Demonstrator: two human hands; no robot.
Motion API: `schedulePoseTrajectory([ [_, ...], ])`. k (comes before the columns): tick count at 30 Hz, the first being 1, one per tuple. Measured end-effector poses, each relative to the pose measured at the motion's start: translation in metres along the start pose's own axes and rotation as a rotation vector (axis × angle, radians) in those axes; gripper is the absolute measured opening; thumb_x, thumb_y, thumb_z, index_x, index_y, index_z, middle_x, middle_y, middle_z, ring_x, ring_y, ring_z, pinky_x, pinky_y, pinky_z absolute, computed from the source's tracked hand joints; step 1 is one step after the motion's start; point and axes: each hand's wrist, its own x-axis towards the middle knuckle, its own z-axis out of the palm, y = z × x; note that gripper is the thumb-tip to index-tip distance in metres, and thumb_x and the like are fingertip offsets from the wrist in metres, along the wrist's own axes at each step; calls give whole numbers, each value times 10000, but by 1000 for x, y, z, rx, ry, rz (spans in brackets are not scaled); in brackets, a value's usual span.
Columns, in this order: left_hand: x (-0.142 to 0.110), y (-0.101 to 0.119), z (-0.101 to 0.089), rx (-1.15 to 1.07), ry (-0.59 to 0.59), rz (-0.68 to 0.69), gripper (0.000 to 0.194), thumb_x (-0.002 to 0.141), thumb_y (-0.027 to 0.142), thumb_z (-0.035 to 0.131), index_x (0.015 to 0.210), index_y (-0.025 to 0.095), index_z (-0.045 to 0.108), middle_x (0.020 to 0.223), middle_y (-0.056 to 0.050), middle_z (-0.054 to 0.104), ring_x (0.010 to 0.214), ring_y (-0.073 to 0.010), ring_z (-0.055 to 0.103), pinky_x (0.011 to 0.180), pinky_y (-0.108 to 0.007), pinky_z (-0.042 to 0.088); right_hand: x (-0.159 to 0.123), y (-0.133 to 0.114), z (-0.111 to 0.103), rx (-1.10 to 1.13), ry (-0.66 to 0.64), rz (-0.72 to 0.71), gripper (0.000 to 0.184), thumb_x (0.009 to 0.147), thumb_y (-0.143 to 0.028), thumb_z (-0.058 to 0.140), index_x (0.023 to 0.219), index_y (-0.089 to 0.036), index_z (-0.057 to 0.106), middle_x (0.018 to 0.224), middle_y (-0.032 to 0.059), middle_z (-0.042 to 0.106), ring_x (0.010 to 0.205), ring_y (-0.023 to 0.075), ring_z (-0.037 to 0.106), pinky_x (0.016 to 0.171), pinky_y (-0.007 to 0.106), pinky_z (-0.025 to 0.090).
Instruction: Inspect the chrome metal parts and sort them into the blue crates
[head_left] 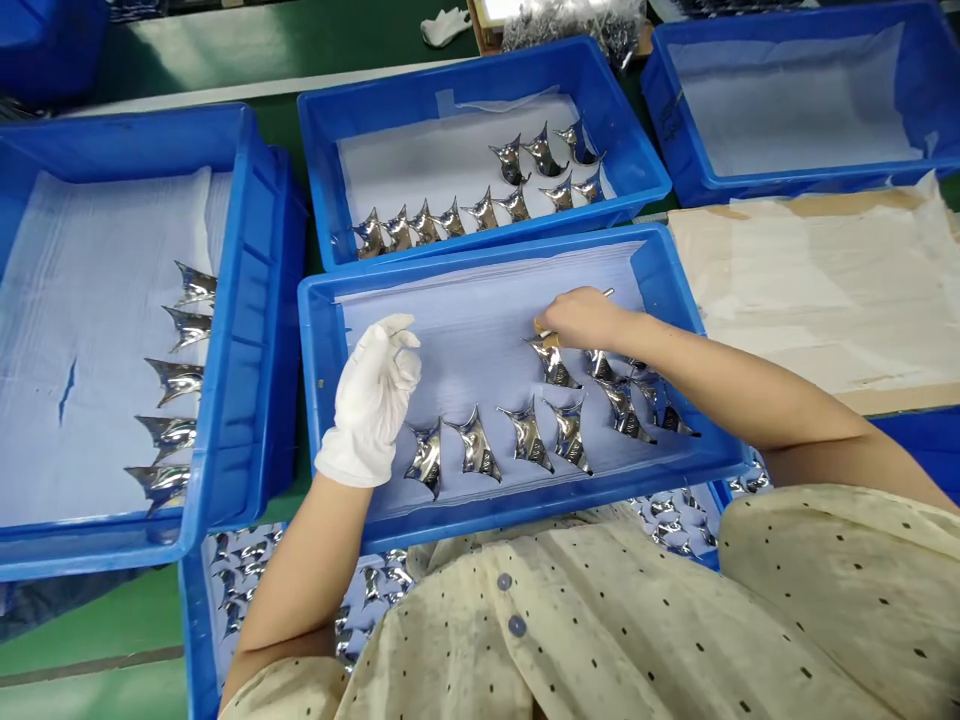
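Note:
My left hand (376, 388), in a white glove, hovers over the left side of the near blue tray (499, 258). Its fingers are loosely curled and apart, with nothing in them. My bare right hand (581, 315) is closed around a thin pen-like stick (609, 292), whose end pokes out above the knuckles. Something orange shows at its fingertips. Just below those fingertips lies a shiny pointed metal piece (555, 362); whether they touch it I cannot tell. More such pieces, including one pointed metal piece (529, 437), lie in a front row and at the right on white paper.
Behind stands a second blue tray (480, 75) with rows of metal pieces. A deep blue bin (240, 300) at left holds several more. At far right is a paper-lined blue bin (679, 130), with paper-covered cardboard (817, 290) before it. Lower trays of pieces show near my lap.

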Motion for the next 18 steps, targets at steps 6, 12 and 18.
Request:
schedulePoseTrajectory([
  [6, -11, -9, 13, 426, -175, 50, 427, 869, 485, 804, 1185, 207, 730, 1129, -79, 761, 613, -60, 644, 478, -164, 508, 22, -48, -20, 320, -37, -359, 112, 915, -299, 763, 995, -257, 828, 923, -11, 816, 796, 145, 712, 726, 280, 479],
  [12, -23, 6, 19, 532, -94, 306, 314, 828, 450, 838, 943, 212, 668, 715, 17, 719, 524, -84, 619, 456, -182, 470, 36, -100, -5, 793, 32, -462, 217, 870, -375, 806, 1037, -236, 799, 920, 12, 777, 673, 103, 611, 572, 253, 441],
  [18, -24, 10, 8, 609, 241, 691, 257, 833, 353, 843, 851, 224, 620, 599, 69, 646, 480, -88, 605, 491, -212, 482, 42, -118, 24, 1093, 101, -266, 310, 812, -433, 864, 1004, -221, 744, 907, 4, 742, 553, 58, 451, 489, 227, 394],
])
